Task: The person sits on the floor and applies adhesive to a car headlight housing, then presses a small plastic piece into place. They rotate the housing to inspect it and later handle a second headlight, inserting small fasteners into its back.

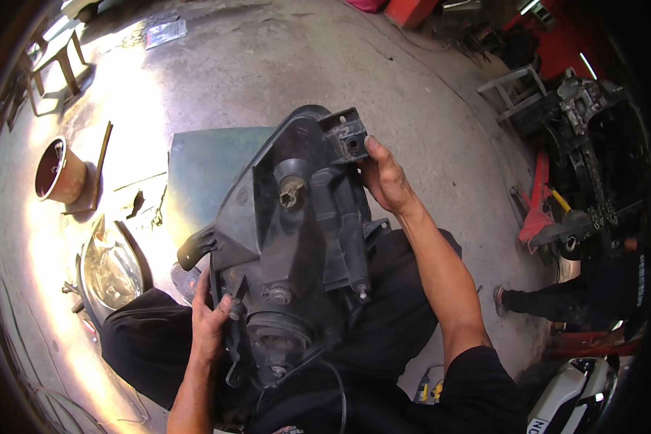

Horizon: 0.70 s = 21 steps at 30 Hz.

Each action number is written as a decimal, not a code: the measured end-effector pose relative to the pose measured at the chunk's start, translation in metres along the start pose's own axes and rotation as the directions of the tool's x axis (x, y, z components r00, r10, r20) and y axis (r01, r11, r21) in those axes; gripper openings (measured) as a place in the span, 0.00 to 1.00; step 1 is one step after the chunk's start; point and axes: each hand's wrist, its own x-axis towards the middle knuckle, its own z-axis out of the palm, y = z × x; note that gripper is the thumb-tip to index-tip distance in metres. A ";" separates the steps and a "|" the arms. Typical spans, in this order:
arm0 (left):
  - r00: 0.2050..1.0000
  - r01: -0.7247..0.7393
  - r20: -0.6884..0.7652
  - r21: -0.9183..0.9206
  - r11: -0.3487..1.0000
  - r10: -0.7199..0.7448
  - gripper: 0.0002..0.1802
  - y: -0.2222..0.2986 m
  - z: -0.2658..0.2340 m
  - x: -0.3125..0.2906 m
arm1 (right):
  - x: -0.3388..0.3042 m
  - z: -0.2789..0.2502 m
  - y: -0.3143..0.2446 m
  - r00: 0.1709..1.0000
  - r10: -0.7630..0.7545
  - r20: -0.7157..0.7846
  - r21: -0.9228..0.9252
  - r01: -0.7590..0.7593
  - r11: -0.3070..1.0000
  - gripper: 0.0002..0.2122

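Note:
A black car headlight (267, 239) is held up over my lap, its rear housing toward me. A bulb socket (291, 189) shows in its upper part and a round cap (278, 329) low down. My left hand (208, 318) grips the lower left edge, thumb on the back of the housing. My right hand (387, 177) is closed round the upper right side, its thumb by a bracket (347, 137). The fingers behind the housing are hidden. Past my left knee another headlight (112, 267) lies on the floor, clear lens up.
A greenish flat panel (202, 173) lies beyond the headlight. To the left stand a brown bucket (69, 173), a stick (103, 166) and a stool (61, 65). At right are a red jack (539, 210), dark vehicle parts (586, 137) and another person (593, 289).

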 end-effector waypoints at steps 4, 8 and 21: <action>1.000 -0.012 0.006 0.019 1.000 0.012 0.54 -0.001 -0.003 0.001 | -0.002 0.002 -0.001 1.000 -0.008 0.010 0.025 0.008 1.000 0.32; 1.000 -0.013 0.009 0.026 1.000 0.013 0.55 0.000 -0.002 0.002 | 0.000 0.001 0.003 0.999 -0.035 0.024 0.035 0.034 0.999 0.32; 0.998 -0.052 -0.027 0.052 0.997 0.053 0.51 0.004 0.003 0.001 | -0.001 0.000 0.009 0.996 -0.080 0.031 0.081 0.078 0.994 0.34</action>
